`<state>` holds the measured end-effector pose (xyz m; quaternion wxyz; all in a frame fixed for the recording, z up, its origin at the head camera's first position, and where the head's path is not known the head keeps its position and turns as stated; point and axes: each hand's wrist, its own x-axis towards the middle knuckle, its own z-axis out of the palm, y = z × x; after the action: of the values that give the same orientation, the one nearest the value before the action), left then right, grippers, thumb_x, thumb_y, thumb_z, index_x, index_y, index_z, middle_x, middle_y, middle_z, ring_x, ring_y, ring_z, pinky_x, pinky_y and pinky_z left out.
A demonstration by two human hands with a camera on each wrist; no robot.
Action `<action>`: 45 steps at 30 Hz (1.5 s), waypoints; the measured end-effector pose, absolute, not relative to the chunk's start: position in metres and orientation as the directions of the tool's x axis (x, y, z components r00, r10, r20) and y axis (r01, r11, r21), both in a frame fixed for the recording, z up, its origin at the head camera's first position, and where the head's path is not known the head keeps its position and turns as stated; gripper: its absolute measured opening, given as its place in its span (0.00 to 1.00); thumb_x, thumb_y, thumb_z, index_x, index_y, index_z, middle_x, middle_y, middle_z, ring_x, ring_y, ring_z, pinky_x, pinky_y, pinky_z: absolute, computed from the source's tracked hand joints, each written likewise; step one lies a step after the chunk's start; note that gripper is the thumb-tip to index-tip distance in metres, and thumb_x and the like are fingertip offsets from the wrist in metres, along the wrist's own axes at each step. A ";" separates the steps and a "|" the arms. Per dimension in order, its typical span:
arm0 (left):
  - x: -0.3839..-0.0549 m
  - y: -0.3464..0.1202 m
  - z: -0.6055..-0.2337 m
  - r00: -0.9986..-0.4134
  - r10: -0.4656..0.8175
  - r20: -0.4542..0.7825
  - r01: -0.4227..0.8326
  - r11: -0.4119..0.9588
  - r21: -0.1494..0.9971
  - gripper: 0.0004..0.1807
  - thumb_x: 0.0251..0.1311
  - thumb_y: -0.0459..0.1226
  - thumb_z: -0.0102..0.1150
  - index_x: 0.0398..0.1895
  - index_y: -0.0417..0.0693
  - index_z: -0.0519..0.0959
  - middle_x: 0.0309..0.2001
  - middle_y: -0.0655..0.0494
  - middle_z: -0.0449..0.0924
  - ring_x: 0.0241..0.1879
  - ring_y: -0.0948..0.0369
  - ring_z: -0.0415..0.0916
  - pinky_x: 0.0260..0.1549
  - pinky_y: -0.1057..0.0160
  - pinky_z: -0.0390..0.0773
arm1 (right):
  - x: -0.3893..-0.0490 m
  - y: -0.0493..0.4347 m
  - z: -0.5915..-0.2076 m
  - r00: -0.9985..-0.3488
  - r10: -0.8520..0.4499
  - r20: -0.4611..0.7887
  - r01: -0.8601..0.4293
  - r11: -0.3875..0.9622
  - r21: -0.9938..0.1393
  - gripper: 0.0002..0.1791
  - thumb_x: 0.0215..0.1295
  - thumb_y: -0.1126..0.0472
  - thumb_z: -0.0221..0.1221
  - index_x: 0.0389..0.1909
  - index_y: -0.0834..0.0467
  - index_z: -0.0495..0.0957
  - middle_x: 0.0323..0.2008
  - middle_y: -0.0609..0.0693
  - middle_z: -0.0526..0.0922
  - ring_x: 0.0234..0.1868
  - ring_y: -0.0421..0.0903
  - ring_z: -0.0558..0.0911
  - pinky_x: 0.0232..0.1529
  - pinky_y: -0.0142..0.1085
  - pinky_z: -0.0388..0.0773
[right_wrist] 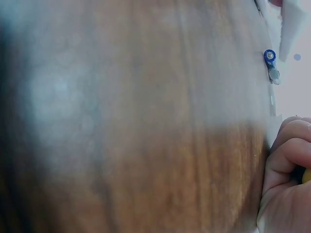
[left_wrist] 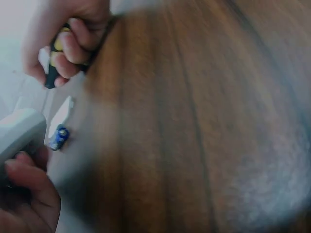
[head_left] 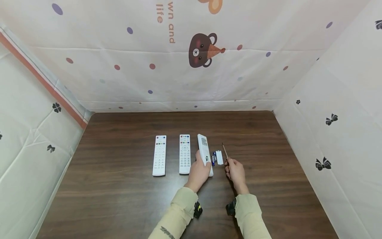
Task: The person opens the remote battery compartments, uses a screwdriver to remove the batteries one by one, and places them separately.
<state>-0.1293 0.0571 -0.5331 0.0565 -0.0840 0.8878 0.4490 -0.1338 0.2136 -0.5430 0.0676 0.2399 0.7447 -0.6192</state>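
Observation:
My left hand [head_left: 199,173] grips a white remote control [head_left: 204,145], its back with a printed label facing up and tilted. In the left wrist view the fingers curl round the remote's near end [left_wrist: 22,128]. My right hand [head_left: 237,173] holds a screwdriver [head_left: 224,150], its thin shaft pointing away over the table. The screwdriver's black and yellow handle [left_wrist: 57,51] shows inside the curled fingers in the left wrist view. Between the hands lie two blue batteries [head_left: 213,158] side by side, with a small white battery cover [head_left: 219,157] just right of them.
Two more white remotes lie face up to the left: one remote [head_left: 184,154] beside my left hand, another remote [head_left: 159,156] further left. The brown wooden table [head_left: 119,192] meets patterned cloth walls [head_left: 167,79] at its back and sides.

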 end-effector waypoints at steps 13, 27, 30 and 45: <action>-0.132 0.065 -0.539 -0.985 -0.041 -0.166 -0.142 0.735 0.663 0.38 0.57 0.45 0.46 0.67 0.40 0.45 0.12 0.53 0.68 0.11 0.57 0.64 0.10 0.58 0.62 | -0.133 0.215 -0.543 -0.880 0.273 -0.389 0.438 0.150 -0.886 0.20 0.64 0.50 0.45 0.30 0.65 0.72 0.12 0.49 0.66 0.09 0.39 0.63 0.07 0.28 0.57; -0.129 0.068 -0.532 -0.982 0.051 -0.181 -0.046 0.869 0.493 0.38 0.59 0.45 0.43 0.67 0.34 0.44 0.06 0.56 0.63 0.06 0.58 0.61 0.05 0.59 0.59 | -0.131 0.214 -0.539 -0.883 0.267 -0.387 0.437 0.167 -0.884 0.22 0.65 0.49 0.44 0.29 0.65 0.71 0.13 0.49 0.66 0.09 0.38 0.63 0.08 0.29 0.59; -0.130 0.069 -0.531 -0.981 0.045 -0.189 -0.048 0.888 0.458 0.39 0.60 0.47 0.44 0.67 0.34 0.46 0.08 0.54 0.65 0.08 0.57 0.63 0.07 0.59 0.61 | -0.131 0.214 -0.539 -0.884 0.266 -0.384 0.433 0.162 -0.887 0.22 0.65 0.49 0.44 0.29 0.65 0.71 0.13 0.49 0.66 0.09 0.39 0.63 0.08 0.29 0.59; -0.128 0.066 -0.531 -0.977 0.022 -0.212 -0.059 0.928 0.369 0.36 0.61 0.51 0.44 0.65 0.36 0.53 0.16 0.49 0.74 0.15 0.54 0.70 0.11 0.56 0.68 | -0.129 0.213 -0.537 -0.889 0.253 -0.382 0.430 0.173 -0.886 0.22 0.66 0.49 0.44 0.30 0.65 0.72 0.14 0.49 0.67 0.11 0.39 0.64 0.09 0.29 0.59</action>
<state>-0.1285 0.0660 -0.5310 0.1068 -0.0093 0.9759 0.1898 -0.1286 0.2132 -0.5368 0.0737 0.2240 0.7623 -0.6027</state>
